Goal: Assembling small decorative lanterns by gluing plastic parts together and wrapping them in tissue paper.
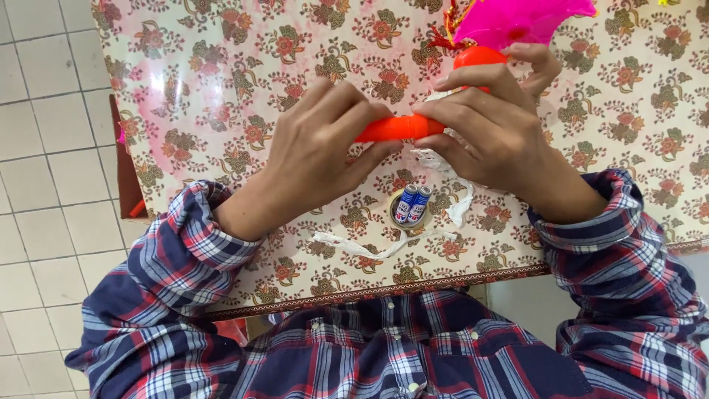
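Both hands grip an orange toy handle [399,128] above the floral tablecloth [221,96]: left hand [317,151] curled around its end, right hand [491,125] pinching its middle (pink feathers [517,18] at top). Two batteries [412,205] lie just below the handle.

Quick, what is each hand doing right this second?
Left hand: closed around one end of the orange tube.
Right hand: closed on the tube's other end, near the pink feathers.

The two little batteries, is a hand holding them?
No, the two batteries lie on the table in a small round holder, while the left hand and right hand grip the orange handle.
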